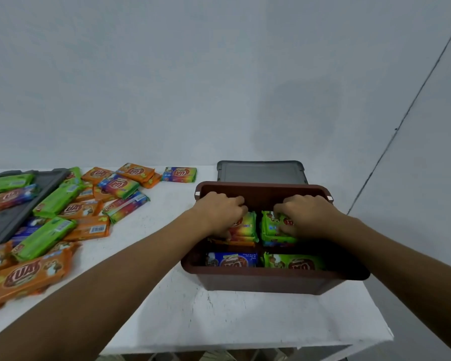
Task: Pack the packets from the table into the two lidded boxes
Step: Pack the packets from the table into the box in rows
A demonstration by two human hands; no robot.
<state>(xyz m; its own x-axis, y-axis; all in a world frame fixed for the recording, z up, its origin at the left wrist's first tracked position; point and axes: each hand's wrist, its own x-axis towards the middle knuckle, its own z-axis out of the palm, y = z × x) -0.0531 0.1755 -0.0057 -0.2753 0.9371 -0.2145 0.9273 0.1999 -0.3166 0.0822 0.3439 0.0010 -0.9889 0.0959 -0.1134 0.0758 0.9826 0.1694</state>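
Note:
A brown open box (266, 278) stands on the white table (219, 313) at the right. Both my hands reach into its far half. My left hand (220, 211) grips a yellow-orange packet stack (246, 226). My right hand (306, 214) grips a green packet (270, 227) beside it. Nearer me in the box lie a blue packet (232, 259) and another green packet (293, 263). Several loose orange, green and rainbow packets (50, 217) cover the table's left side.
A grey lid (261, 171) lies behind the brown box against the wall. Another grey lid (3, 220) sits at the far left under some packets. One rainbow packet (179, 174) lies apart near the wall. The table's front edge runs just below the box.

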